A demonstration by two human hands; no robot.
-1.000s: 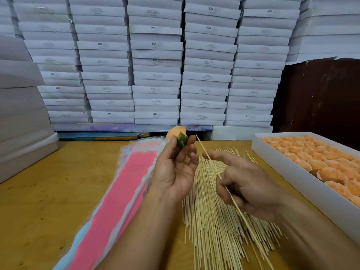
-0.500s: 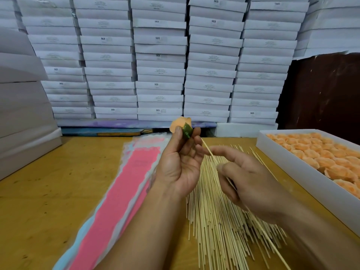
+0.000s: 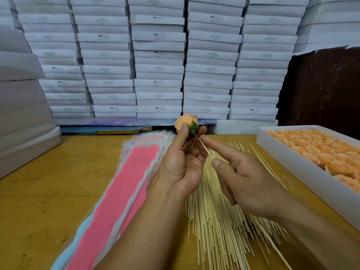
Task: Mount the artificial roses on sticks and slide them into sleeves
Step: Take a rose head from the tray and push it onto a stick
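Pinched between the thumb and the fingertips of the left hand [image 3: 181,168] is one orange artificial rose [image 3: 184,121], held up with its green base [image 3: 193,129] turned toward the other hand. Beside it, the right hand [image 3: 245,184] grips a single wooden stick [image 3: 204,148]: the forefinger lies stretched along it, the other fingers are curled round the shaft, and the long end comes out below the wrist. Its tip is very near the green base, maybe just touching, but I cannot tell if it has gone in. So I judge the step in hand is the mounting of this rose, and it is not yet finished. For the next move, I think the stick tip must find the small stem of the base and be pushed straight in while the left hand holds the flower firm; a slanted push could slip past or bend the thin stick. Under both hands lies the pile of sticks [image 3: 218,221] on the wooden table [image 3: 48,191]. Left of this pile is the stack of pink sleeves [image 3: 116,197], lying flat, and to me it seems none is in use now. Right of the pile stands the white box of orange roses [image 3: 303,170], with many flowers waiting. Behind the pile, white cartons [image 3: 157,55] are stacked high.
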